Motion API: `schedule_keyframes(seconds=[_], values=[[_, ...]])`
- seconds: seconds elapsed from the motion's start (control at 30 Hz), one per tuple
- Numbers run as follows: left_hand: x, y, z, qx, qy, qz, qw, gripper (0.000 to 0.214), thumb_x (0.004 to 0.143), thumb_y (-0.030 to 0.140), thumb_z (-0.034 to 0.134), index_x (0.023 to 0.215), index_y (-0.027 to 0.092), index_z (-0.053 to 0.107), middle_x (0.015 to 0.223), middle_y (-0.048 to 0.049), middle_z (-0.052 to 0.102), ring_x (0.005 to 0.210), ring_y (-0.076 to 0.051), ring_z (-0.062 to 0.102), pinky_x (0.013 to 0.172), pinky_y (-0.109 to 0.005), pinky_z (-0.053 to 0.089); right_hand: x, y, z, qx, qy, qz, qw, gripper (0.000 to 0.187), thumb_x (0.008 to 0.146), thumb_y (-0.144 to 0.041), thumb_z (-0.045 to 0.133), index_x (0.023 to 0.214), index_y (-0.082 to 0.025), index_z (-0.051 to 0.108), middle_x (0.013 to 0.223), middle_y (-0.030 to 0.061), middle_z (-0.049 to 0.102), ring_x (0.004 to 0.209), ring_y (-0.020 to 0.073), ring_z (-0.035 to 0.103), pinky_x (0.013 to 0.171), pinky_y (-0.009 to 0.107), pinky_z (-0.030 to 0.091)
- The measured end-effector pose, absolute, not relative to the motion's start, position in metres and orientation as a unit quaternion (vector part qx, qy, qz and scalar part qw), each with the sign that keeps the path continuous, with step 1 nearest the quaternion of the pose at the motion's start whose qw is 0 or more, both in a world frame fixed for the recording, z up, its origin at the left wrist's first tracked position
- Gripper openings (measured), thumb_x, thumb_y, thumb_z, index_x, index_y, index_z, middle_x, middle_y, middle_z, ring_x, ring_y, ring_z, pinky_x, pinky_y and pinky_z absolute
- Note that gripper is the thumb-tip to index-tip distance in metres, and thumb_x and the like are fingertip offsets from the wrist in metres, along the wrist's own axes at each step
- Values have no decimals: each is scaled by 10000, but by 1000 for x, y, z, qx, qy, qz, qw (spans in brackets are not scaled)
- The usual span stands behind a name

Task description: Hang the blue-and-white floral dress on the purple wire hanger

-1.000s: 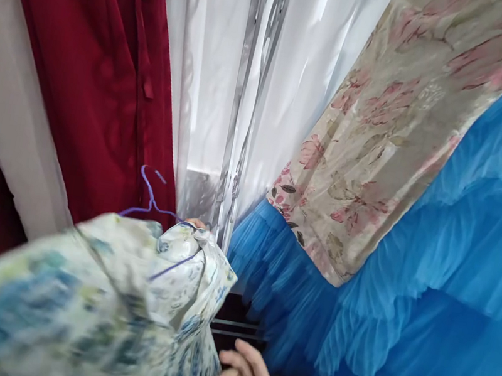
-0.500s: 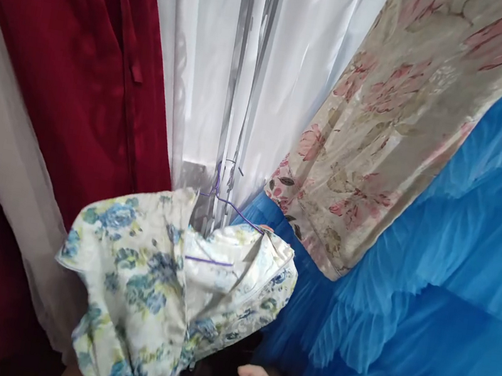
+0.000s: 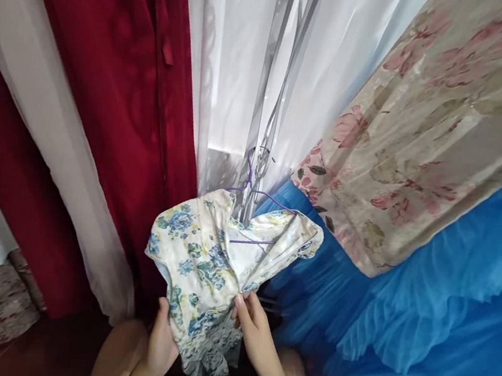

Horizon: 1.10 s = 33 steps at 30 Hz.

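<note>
A white garment with blue flowers [image 3: 209, 257] hangs on a thin purple wire hanger [image 3: 251, 185] in front of white curtains. My left hand [image 3: 162, 342] grips the garment's lower left edge, fingers curled round the cloth. My right hand [image 3: 255, 328] pinches the cloth at its lower right, thumb and fingers pressed on the fabric. Both hands sit low in the view, just under the garment.
Dark red cloth [image 3: 105, 82] hangs at the left with a pale strip [image 3: 38, 116] across it. A beige floral fabric [image 3: 432, 128] and a frilly blue tulle skirt [image 3: 440, 319] fill the right. Silver ribbons [image 3: 280, 78] hang in the middle of the white curtain [image 3: 233, 58].
The flowered garment went from a blurred bundle at the lower left to hanging in the middle. My right hand rose from below onto the cloth, and my left hand came into view gripping it.
</note>
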<state>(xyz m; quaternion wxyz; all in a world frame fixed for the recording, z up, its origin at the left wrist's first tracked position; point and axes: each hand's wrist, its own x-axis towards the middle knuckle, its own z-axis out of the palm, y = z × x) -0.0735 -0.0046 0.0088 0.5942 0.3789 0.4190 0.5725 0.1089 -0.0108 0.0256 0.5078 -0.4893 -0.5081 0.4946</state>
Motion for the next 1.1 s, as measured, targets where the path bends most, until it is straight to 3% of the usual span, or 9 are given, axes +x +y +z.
schedule_keyframes(seconds=[0.1, 0.23, 0.37, 0.47, 0.53, 0.63, 0.73, 0.93, 1.1], values=[[-76, -13, 2, 340, 442, 550, 622, 624, 710, 581, 806, 1239, 265, 706, 1240, -103, 717, 1278, -369, 583, 1076, -492, 479, 96, 7, 31, -485, -537, 471, 504, 436, 992, -541, 478, 698, -219, 470, 617, -30, 485, 607, 153, 454, 612, 286, 351], [-76, -4, -9, 322, 481, 584, 569, 533, 774, 473, 783, 1229, 216, 677, 1223, -111, 713, 1248, -330, 609, 1079, -453, 472, 95, 3, 25, -490, -514, 472, 522, 441, 951, -534, 542, 656, -211, 481, 577, -42, 432, 560, 138, 390, 558, 274, 295], [-78, 2, -25, 347, 559, 666, 351, 460, 835, 473, 704, 1205, 220, 598, 1257, -117, 639, 1225, -317, 589, 1056, -455, 463, 108, -16, 19, -512, -474, 475, 537, 452, 899, -567, 588, 651, -190, 572, 531, -39, 429, 527, 135, 369, 538, 273, 272], [-64, -5, -27, 439, 570, 658, 221, 373, 854, 396, 688, 1175, 252, 564, 1243, -95, 598, 1214, -294, 562, 1056, -429, 440, 112, -24, 26, -518, -467, 477, 535, 461, 852, -585, 633, 640, -177, 622, 511, -33, 444, 505, 131, 377, 524, 270, 276], [-47, -11, -21, 546, 528, 600, 252, 311, 859, 320, 672, 1151, 258, 584, 1190, -82, 625, 1164, -277, 587, 1029, -401, 450, 110, -26, 32, -509, -476, 487, 526, 440, 845, -562, 652, 651, -167, 653, 522, -24, 478, 508, 132, 410, 525, 266, 296], [-21, -14, -9, 638, 463, 514, 338, 190, 852, 208, 611, 1040, 230, 609, 982, -55, 671, 937, -234, 645, 847, -329, 506, 105, -28, 36, -482, -494, 511, 512, 392, 871, -505, 648, 694, -158, 687, 539, -10, 547, 517, 134, 465, 532, 260, 324], [-11, -10, -2, 655, 451, 492, 354, 45, 861, 179, 551, 837, 214, 567, 762, -16, 615, 723, -192, 592, 688, -282, 468, 106, -26, 38, -476, -491, 535, 496, 403, 883, -510, 630, 714, -150, 698, 495, -10, 573, 445, 109, 422, 476, 242, 285], [-14, 2, 1, 703, 417, 472, 330, 95, 891, 188, 540, 802, 216, 557, 770, -25, 601, 742, -200, 591, 712, -292, 451, 119, 26, 91, -466, -474, 530, 527, 389, 822, -510, 677, 682, -147, 700, 425, -15, 559, 365, 75, 315, 405, 230, 179], [-7, 6, -9, 723, 431, 445, 305, 157, 870, 150, 528, 734, 214, 484, 741, -12, 549, 714, -182, 560, 686, -284, 433, 114, 90, 166, -416, -497, 494, 580, 355, 735, -452, 700, 527, -177, 618, 458, -2, 580, 381, 65, 312, 391, 227, 187]])
